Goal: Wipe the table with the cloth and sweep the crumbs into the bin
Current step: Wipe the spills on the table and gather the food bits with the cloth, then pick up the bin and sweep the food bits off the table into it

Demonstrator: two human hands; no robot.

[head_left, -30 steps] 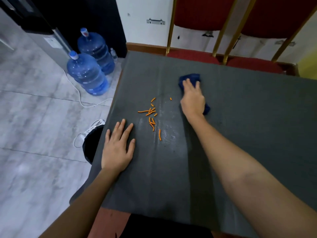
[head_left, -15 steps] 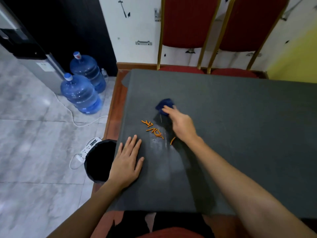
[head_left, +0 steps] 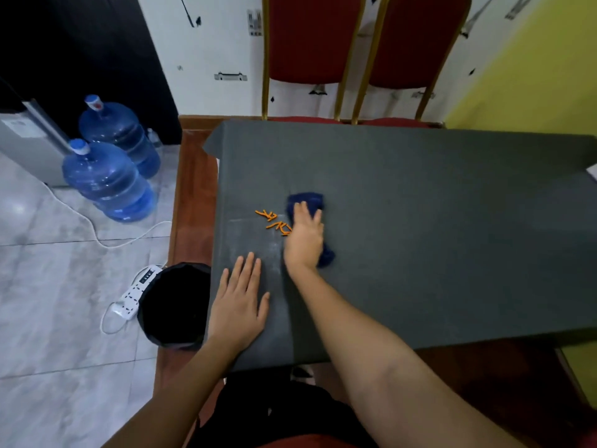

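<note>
**Cloth pressed on the table beside a small heap of orange crumbs**

At the far left, two blue water jugs (head_left: pixel 108 179) stand on the tiled floor, with a white power strip (head_left: pixel 137 291) lying nearer on its cord. A black bin (head_left: pixel 174 305) sits on the floor just beside the table's left edge, its open mouth below the level of the tabletop. The left hand (head_left: pixel 240 302) lies flat on the grey table (head_left: pixel 436 237) near that edge, palm down, fingers spread and holding nothing. Beyond it, a cluster of orange crumbs (head_left: pixel 273 219) rests on a pale wiped patch of the surface. The right hand (head_left: pixel 305 239) touches the crumbs' right side; it presses palm down on the dark blue cloth (head_left: pixel 307 200), fingers laid loosely over it, the cloth showing past the fingertips and by the wrist. Two red chairs (head_left: pixel 365 43) with gold frames stand behind the table's far edge.
</note>
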